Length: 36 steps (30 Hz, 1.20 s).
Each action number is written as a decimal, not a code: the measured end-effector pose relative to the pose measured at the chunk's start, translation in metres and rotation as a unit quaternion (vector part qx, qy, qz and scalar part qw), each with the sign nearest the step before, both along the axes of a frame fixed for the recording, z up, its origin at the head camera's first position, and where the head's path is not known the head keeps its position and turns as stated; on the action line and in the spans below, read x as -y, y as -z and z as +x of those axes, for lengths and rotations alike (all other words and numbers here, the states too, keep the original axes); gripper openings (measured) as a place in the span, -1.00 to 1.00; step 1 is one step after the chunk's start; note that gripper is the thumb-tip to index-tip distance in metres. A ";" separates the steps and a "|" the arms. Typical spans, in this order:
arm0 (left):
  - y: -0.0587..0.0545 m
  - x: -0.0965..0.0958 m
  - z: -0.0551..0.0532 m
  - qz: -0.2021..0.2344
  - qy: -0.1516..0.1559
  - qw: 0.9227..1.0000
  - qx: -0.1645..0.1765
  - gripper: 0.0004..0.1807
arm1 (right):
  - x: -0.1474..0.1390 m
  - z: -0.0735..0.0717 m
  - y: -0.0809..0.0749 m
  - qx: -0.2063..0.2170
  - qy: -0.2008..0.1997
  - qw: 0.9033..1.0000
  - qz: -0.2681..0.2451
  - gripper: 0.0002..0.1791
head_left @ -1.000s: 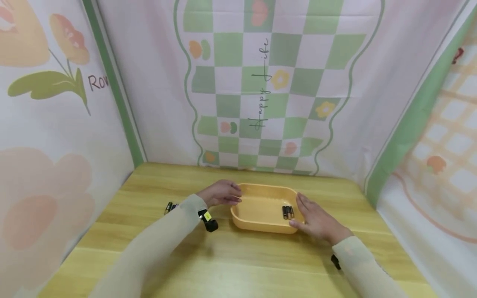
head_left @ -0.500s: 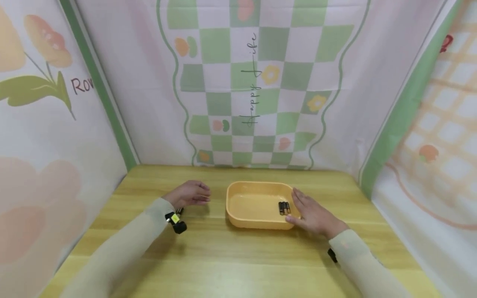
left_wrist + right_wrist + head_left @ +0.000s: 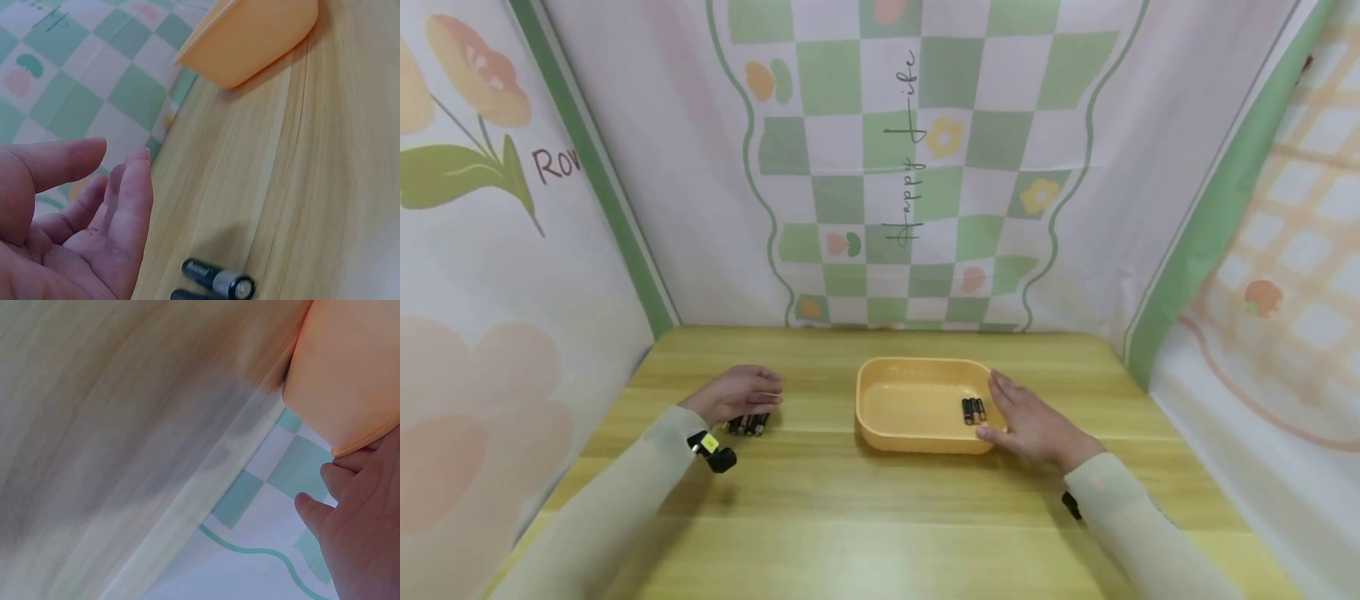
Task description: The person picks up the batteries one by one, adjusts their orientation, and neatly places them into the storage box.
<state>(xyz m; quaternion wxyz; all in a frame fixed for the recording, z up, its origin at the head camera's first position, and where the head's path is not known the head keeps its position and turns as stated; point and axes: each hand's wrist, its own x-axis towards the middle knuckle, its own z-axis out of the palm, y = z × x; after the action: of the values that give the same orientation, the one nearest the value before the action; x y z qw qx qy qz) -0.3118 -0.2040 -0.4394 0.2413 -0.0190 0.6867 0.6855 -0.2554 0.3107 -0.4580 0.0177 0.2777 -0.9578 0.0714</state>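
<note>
The left hand (image 3: 735, 395) partly hides the black cylindrical batteries (image 3: 751, 424) at left, their count uncertain. The right hand (image 3: 1037, 426) covers the rounded yellow plastic tray's (image 3: 910, 442) right rim in part. Both beige fabric sleeves (image 3: 613, 504) are cut off.

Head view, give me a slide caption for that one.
The right hand touches a tray holding batteries, while the left hand, open, is near loose batteries on the table.
</note>
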 end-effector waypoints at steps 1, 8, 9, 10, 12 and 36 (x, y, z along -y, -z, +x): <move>0.000 0.003 0.000 -0.002 -0.001 1.000 -0.001 -0.55 | 0.000 0.000 0.000 0.001 -0.001 1.000 -0.001 0.03; -0.003 0.019 -0.001 -0.008 -0.024 1.000 -0.004 -0.56 | 0.002 -0.002 0.001 -0.009 -0.002 1.000 -0.002 0.02; -0.002 0.022 -0.001 -0.006 -0.026 1.000 -0.004 -0.57 | 0.003 -0.002 0.002 -0.009 -0.003 1.000 -0.003 0.02; -0.002 0.025 -0.001 -0.005 -0.025 1.000 -0.004 -0.58 | 0.003 -0.002 0.002 -0.009 -0.004 1.000 -0.004 0.02; -0.001 0.031 -0.001 -0.001 -0.029 1.000 0.000 -0.60 | 0.003 -0.001 0.002 -0.003 -0.003 1.000 -0.004 0.02; 0.003 0.079 0.012 -0.044 -0.035 0.998 -0.023 -0.61 | 0.001 0.000 0.002 -0.007 0.000 1.000 -0.008 0.03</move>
<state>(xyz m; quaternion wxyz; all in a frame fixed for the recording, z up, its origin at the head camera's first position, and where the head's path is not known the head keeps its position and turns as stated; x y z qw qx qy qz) -0.2998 -0.2831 -0.4422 0.2002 -0.0383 0.7204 0.6629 -0.2558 0.3095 -0.4605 0.0260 0.2780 -0.9571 0.0767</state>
